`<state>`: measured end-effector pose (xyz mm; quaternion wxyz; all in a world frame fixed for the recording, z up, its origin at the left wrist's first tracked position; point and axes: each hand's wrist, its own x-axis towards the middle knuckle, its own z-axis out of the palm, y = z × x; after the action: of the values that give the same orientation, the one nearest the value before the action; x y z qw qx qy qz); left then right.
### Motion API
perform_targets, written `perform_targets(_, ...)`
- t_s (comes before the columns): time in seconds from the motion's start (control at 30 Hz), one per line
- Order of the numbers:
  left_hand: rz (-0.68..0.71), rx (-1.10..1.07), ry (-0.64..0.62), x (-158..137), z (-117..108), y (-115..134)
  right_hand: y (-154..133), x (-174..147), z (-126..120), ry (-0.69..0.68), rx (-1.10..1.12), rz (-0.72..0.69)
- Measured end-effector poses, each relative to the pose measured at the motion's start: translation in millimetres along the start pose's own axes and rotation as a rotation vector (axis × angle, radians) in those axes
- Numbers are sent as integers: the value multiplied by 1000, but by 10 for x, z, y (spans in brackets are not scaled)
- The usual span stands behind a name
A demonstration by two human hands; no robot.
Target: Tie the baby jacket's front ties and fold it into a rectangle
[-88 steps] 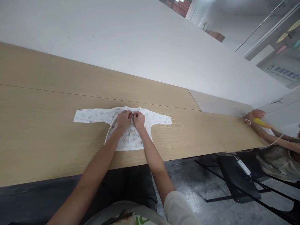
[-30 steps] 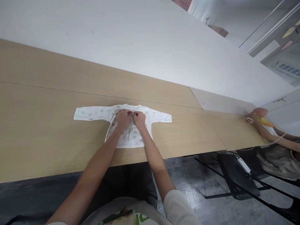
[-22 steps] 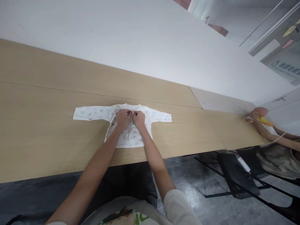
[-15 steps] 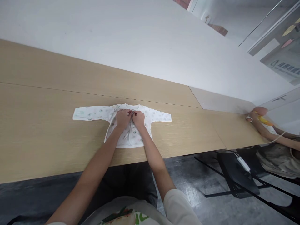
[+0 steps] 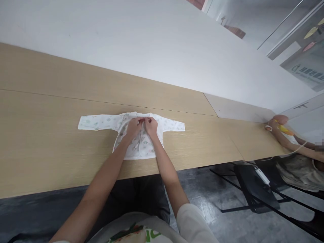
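Observation:
A small white baby shirt (image 5: 145, 145) with a scattered print lies flat on the wooden table (image 5: 63, 152), its sleeves spread to both sides. My left hand (image 5: 134, 127) pinches the cloth at the front opening, just below the neckline. Close against it, my right hand (image 5: 151, 126) pinches the other side of the opening. The fingertips of both hands meet there and hide the small bit of fabric or fastener between them. Below the hands the front edges lie overlapped down to the hem.
A white wall or panel (image 5: 126, 44) rises behind the table. At the far right a co-worker's arm (image 5: 286, 140) rests by a doll-like item. Black folding chairs (image 5: 253, 189) stand below, one bearing a white power strip (image 5: 262, 177).
Both hands have shifted very slightly, and their fingertips have come together at the neckline. The shirt lies in the same place.

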<state>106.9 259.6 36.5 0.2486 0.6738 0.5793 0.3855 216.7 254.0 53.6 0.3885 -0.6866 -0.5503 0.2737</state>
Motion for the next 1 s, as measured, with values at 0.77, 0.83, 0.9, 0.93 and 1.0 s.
perform_targets(0.77,-70,352,-445,-36,-307,-39,-28,-25,-294,-487,-382,1)
perform_targets(0.83,-70,350,-462,-37,-320,-29,-34,-26,-302,-524,-424,3)
perform_targets(0.9,-74,371,-467,-44,-326,-13,-44,-30,-303,-538,-455,10)
perform_targets(0.93,-78,383,-464,-49,-326,-5,-50,-33,-302,-535,-465,15)
perform_targets(1.0,-81,387,-452,-59,-320,8,-66,-42,-301,-517,-479,27)
